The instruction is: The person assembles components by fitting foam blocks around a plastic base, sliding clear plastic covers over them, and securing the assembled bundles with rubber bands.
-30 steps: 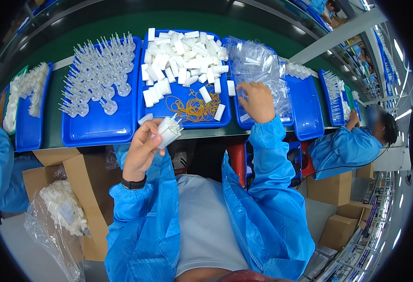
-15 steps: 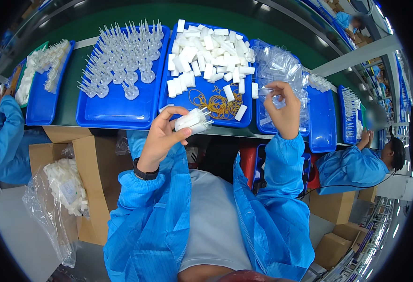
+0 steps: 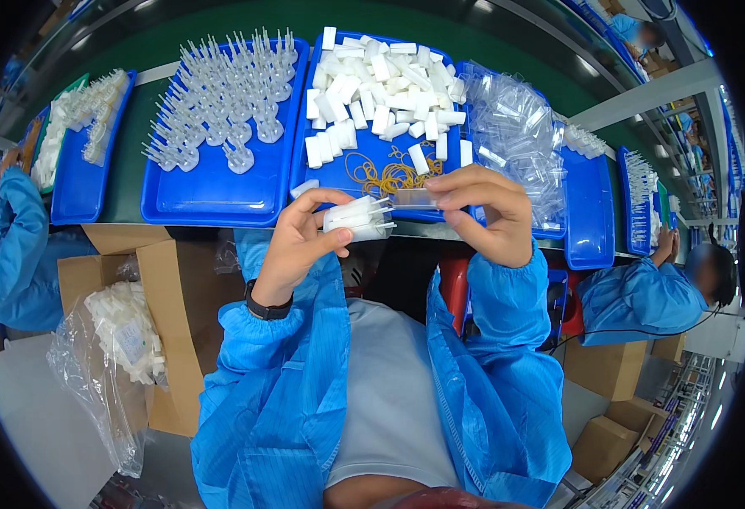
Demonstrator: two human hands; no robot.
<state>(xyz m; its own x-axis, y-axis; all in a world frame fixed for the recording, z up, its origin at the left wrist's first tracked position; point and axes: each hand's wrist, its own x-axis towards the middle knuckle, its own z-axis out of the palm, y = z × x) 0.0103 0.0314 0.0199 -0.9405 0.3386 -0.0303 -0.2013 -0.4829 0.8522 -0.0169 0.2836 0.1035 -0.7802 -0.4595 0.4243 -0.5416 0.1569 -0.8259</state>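
Observation:
My left hand [image 3: 298,242], a dark band on its wrist, is closed around a bundle of white blocks [image 3: 355,217] set about a clear part whose thin prongs point right. A clear flat plastic sleeve [image 3: 412,198] is pinched between the thumb and fingers of my right hand [image 3: 493,214]. Its left end meets the prong tips; whether any prong is inside it I cannot tell. Behind both hands, a blue tray [image 3: 320,181] holds many white blocks [image 3: 393,85] and loose yellow rubber bands [image 3: 376,176].
Clear pronged parts [image 3: 228,102] stand in a blue tray [image 3: 207,197] at left. More clear sleeves [image 3: 516,136] fill one at right. An open carton [image 3: 173,314] with bagged white pieces [image 3: 126,335] sits lower left. Co-workers in blue sleeves [image 3: 12,254] flank the bench.
My right hand has come left and down from the tray of clear sleeves, bringing one sleeve up to the prongs. My left hand keeps its hold on the bundle, shifted slightly right.

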